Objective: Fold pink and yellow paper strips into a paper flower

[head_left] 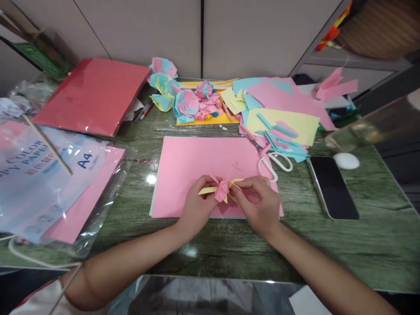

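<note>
Over a stack of pink paper (193, 162) I hold a small folded paper flower (222, 190), pink in the middle with yellow paper strips sticking out. My left hand (198, 203) grips it from the left, fingers closed at its base. My right hand (260, 201) pinches a yellow petal (236, 182) on its right side between thumb and fingertips. White-handled scissors (274, 164) lie at the stack's upper right corner, just beyond my right hand. The flower's underside is hidden.
Several folded paper flowers (187, 104) sit at the back on a yellow sheet. Paper scraps (282, 124) lie right of them. A phone (333, 188) and white case (347, 161) are at right, near a clear cup (370, 124). Left are a red pack (95, 96) and bagged A4 paper (59, 183).
</note>
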